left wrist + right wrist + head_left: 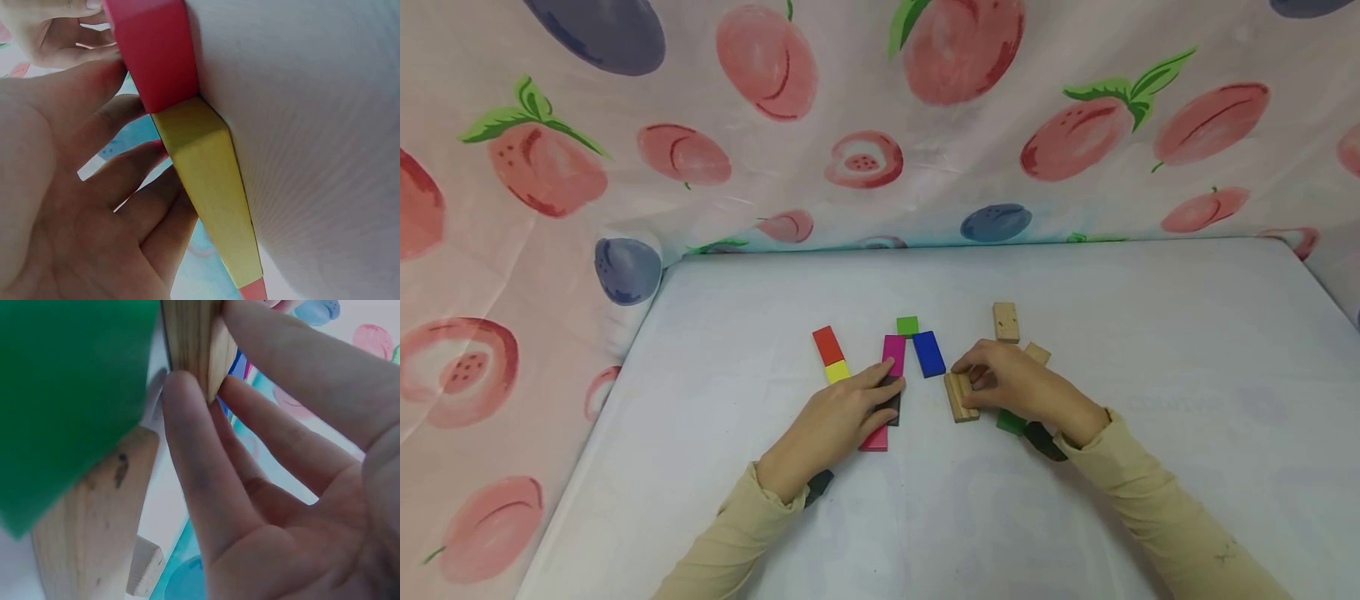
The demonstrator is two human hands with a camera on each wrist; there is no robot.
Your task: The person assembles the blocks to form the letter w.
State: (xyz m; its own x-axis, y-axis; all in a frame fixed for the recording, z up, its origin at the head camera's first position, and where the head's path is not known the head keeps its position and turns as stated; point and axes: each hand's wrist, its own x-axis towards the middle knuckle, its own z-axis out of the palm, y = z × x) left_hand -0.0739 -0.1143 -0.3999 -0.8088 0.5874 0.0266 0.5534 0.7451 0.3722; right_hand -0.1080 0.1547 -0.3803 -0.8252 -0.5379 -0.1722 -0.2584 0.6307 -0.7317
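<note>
My left hand [831, 417] lies with extended fingers over a column of blocks. Its fingertips touch the magenta block [893, 350] and the black block [893, 417], and the thumb is by a pink block [874, 442], which it partly covers. To the right, my right hand [1018, 379] pinches a plain wooden block [956, 400] with thumb and fingers. That block stays at table level, and its grain shows in the right wrist view, where fingers meet the wooden block [190, 337] near its end. A blue block [929, 354] lies between the hands.
Left of the left hand lie a red block [828, 345] and a yellow block [837, 372], end to end. A light green block [907, 325] sits farther back. Around the right hand are a wooden block [1006, 322], a green block [1011, 423] and a dark block [1045, 442].
</note>
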